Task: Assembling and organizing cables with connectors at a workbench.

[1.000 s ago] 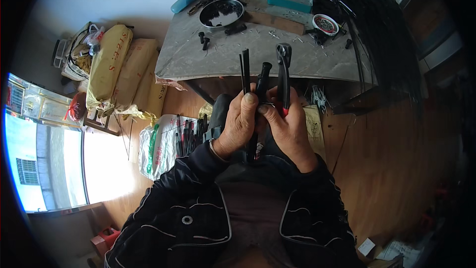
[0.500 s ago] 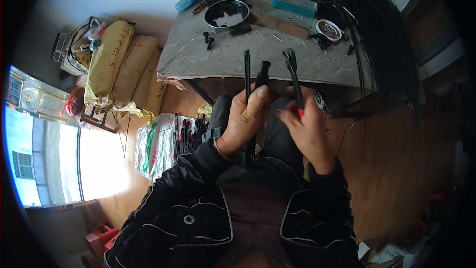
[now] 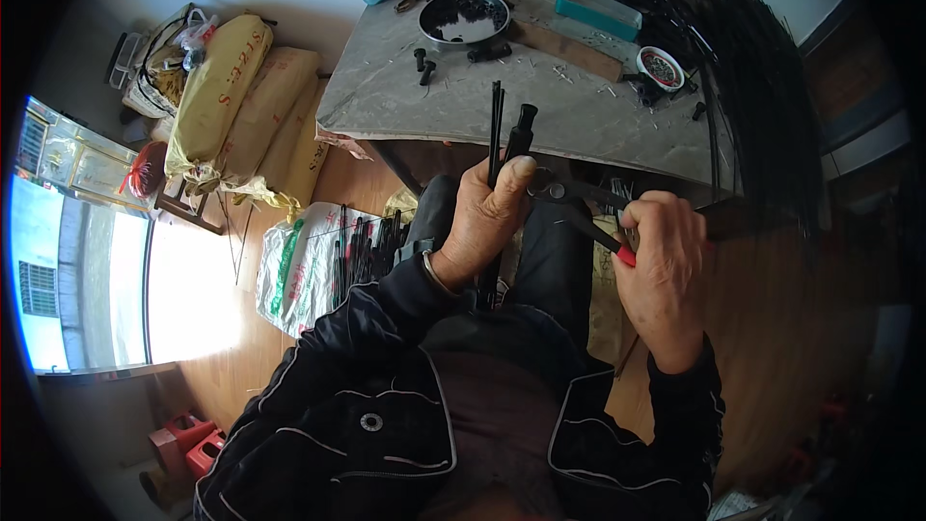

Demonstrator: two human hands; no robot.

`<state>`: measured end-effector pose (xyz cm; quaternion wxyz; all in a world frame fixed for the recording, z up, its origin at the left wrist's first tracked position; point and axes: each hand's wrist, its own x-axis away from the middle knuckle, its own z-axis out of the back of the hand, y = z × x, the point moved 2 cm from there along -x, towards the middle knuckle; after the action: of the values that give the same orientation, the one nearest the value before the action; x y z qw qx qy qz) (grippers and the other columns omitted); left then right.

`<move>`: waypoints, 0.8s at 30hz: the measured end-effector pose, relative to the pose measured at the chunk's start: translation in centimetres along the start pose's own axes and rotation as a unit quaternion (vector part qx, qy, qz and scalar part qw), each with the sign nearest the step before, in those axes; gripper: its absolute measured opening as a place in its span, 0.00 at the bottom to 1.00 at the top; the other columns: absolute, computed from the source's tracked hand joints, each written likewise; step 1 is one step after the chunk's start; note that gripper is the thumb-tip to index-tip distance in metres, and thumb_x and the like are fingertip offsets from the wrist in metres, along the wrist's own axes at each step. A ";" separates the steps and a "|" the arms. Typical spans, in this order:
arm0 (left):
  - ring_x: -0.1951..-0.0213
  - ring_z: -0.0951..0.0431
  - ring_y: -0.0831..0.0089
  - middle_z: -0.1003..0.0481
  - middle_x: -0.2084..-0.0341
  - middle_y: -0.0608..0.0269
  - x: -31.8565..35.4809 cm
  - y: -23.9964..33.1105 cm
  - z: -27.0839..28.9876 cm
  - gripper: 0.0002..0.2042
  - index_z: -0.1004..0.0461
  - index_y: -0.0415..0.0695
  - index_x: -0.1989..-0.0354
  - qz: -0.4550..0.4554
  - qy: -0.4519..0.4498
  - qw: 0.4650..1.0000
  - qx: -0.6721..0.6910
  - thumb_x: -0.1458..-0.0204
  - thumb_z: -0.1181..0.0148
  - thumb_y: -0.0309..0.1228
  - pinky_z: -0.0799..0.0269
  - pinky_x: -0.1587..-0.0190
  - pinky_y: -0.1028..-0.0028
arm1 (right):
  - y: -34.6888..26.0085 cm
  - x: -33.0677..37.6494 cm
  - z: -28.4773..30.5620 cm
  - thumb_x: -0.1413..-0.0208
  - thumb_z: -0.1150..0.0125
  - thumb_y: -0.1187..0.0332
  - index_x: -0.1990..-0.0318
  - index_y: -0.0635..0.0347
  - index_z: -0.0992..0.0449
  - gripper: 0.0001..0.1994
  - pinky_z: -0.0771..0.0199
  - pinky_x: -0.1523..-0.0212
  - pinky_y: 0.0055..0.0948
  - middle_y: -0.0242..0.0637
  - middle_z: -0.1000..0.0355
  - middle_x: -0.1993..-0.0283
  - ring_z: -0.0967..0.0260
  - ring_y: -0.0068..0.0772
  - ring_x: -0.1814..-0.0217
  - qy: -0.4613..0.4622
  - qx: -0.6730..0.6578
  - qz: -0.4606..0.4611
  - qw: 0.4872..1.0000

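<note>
My left hand [image 3: 489,205] is closed around several thin black rods [image 3: 496,125] and a black tube-like part [image 3: 522,131], all upright, their tops sticking out above the thumb. The lower ends run down between my thighs. In my right hand [image 3: 666,275] is a pair of pliers [image 3: 577,206] with a red grip on one handle. Its handles are spread, and its head lies beside my left thumb, close against the black part. Whether the jaws bite on anything cannot be made out.
On the grey table [image 3: 386,106] ahead stand a round metal bowl [image 3: 465,40] of small dark pieces, a teal tray [image 3: 598,19], a small white dish [image 3: 661,70] and a wooden strip [image 3: 569,51]. Black rods [image 3: 762,96] pile up at right. Yellow sacks [image 3: 217,87] lie at left.
The pliers have swung from pointing upward to pointing left, their head now at my left thumb. My right hand has shifted right and their handles are spread. My left hand keeps its hold.
</note>
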<state>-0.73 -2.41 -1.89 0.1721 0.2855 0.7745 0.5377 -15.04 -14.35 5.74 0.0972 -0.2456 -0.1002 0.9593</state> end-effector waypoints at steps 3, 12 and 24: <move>0.81 0.44 0.89 0.39 0.85 0.80 -0.2 -0.2 0.1 0.16 0.31 0.45 0.73 -0.003 -0.003 1.000 0.016 0.43 0.41 0.45 0.50 0.80 0.83 | 0.1 0.9 -0.9 0.66 0.33 0.83 0.64 0.55 0.36 0.22 0.38 0.56 0.39 0.35 0.36 0.63 0.35 0.40 0.59 -0.003 -0.015 -0.017 1.000; 0.79 0.41 0.89 0.36 0.83 0.80 -0.3 -0.3 0.1 0.14 0.28 0.43 0.71 -0.011 -0.011 1.000 -0.009 0.44 0.39 0.43 0.47 0.78 0.83 | -0.2 1.1 -0.9 0.66 0.35 0.85 0.62 0.57 0.35 0.22 0.39 0.53 0.39 0.35 0.35 0.62 0.34 0.39 0.56 0.011 -0.025 -0.030 0.999; 0.79 0.41 0.90 0.36 0.82 0.80 -0.1 -0.2 0.0 0.13 0.27 0.43 0.70 -0.003 -0.013 1.000 0.010 0.45 0.37 0.41 0.47 0.78 0.84 | 0.3 2.6 -2.3 0.64 0.32 0.82 0.62 0.56 0.35 0.21 0.31 0.66 0.36 0.37 0.32 0.67 0.30 0.39 0.65 -0.014 -0.087 -0.046 0.995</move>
<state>-0.70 -2.58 -2.09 0.1803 0.2919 0.7786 0.5254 -16.19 -13.68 2.49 0.1181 -0.2350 -0.1960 0.9447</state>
